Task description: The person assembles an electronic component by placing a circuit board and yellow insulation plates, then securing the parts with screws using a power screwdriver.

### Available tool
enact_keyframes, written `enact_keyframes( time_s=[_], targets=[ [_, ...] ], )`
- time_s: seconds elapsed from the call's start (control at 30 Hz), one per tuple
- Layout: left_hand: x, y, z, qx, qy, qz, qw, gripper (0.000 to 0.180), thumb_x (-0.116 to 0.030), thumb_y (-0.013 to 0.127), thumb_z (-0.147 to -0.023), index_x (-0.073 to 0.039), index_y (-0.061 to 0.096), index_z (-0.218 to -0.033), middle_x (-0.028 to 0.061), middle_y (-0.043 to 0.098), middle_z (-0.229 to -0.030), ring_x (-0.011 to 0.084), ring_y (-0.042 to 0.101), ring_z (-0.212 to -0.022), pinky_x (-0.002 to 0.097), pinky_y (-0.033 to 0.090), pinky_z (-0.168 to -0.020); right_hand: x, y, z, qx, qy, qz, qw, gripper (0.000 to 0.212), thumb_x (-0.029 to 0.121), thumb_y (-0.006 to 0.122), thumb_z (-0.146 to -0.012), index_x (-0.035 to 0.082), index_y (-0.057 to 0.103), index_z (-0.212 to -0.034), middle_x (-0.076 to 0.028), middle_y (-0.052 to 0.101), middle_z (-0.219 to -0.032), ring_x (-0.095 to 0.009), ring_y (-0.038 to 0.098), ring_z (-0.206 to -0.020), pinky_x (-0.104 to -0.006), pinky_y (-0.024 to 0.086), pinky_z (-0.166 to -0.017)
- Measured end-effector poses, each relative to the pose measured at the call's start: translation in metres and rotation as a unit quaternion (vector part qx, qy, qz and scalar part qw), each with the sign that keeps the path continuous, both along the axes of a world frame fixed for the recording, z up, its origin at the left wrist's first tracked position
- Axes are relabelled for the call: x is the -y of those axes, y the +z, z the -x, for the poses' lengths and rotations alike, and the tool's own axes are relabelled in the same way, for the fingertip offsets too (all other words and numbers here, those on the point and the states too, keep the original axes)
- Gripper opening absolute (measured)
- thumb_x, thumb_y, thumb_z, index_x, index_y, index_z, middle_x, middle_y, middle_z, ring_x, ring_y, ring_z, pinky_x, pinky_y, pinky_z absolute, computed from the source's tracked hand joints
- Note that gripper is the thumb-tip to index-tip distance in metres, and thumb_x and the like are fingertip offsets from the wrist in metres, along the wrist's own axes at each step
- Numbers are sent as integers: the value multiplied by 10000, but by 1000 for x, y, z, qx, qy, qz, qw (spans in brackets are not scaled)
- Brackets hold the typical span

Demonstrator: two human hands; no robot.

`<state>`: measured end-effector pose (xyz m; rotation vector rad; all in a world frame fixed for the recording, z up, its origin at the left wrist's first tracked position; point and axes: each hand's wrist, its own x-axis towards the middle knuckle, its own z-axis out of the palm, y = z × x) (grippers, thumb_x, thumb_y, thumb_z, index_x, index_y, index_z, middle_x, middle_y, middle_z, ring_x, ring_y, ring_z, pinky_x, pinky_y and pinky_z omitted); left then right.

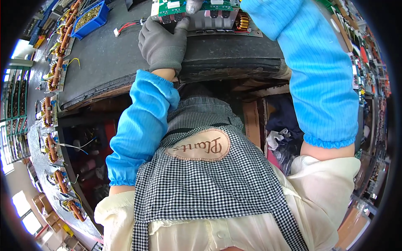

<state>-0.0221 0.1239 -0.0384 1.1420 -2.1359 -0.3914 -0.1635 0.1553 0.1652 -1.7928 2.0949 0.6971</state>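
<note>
In the head view, the green circuit board assembly (213, 16) sits at the top edge of the picture, resting on the dark bench mat (104, 54) and partly cut off by the frame; it lies ahead of the person, presumably so that both arms can reach it at once. The gloved left hand (163, 44) is at its near left part, thumb against the dark components below the board, fingers set apart from the thumb, a dark gap between; this looks like a steadying touch, though whether the fingers clamp anything I cannot tell. The right hand (193, 6) is almost wholly beyond the top edge, only what seems its pale grey fingertip showing over the board; I cannot tell its grip; the angle of the blue right sleeve (322, 79) suggests a reach from above, leaving the near side to the other hand.

A copper-wound coil (242, 21) stands at the assembly's right end; at its left, the red-and-black lead (127, 27) lies out sideways on the mat, likely clear of the fingers; farther left, the blue bin (93, 21) holds small brass-coloured pieces, seemingly kept within reach yet off the working spot; beyond it, copper coils (55, 76) line the bench's left side, apparently ranked for easy picking.
</note>
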Motion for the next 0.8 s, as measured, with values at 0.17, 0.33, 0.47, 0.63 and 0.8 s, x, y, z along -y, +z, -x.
enact_keyframes(
  time_s=[0.17,0.33,0.47,0.63,0.8],
  targets=[
    [-2,4,4,-8,-15,-17,1000,777,-643,749,-835,-16,549,-1248,213,617,-1278,397,560,-1261,476,460,-1048,0,-3,6,-18,10,3,1000,838,612,837,-744,76,647,-1360,-157,664,-1338,-356,637,-1188,-499,484,-1010],
    [2,4,2,-18,-8,-5,1000,758,-633,754,-834,-20,552,-1233,210,620,-1268,402,565,-1249,478,463,-1041,6,-3,4,-19,-11,4,1000,888,603,841,-744,56,602,-1401,-169,645,-1364,-359,621,-1223,-500,474,-1033],
    [3,0,-13,-49,-26,-26,998,835,-554,818,-781,-41,506,-1360,188,581,-1363,410,495,-1327,502,380,-1138,0,8,-5,85,16,-39,996,922,524,866,-744,10,541,-1437,-194,623,-1398,-371,595,-1276,-481,462,-1067],
    [4,22,-40,-67,-79,-89,991,808,-430,845,-795,-46,514,-1424,175,595,-1389,361,540,-1318,440,455,-1085,-26,-17,3,31,66,171,983,846,376,896,-729,33,553,-1422,-202,667,-1306,-353,647,-1196,-446,506,-1031],
    [24,26,-49,-168,-148,-255,941,432,-244,781,-920,-29,681,-1281,118,751,-1117,171,695,-1010,307,544,-901,-2,-25,6,38,-15,141,989,1155,282,967,-609,99,374,-1584,-238,696,-1234,-339,710,-1098,-419,571,-926]
  ],
)
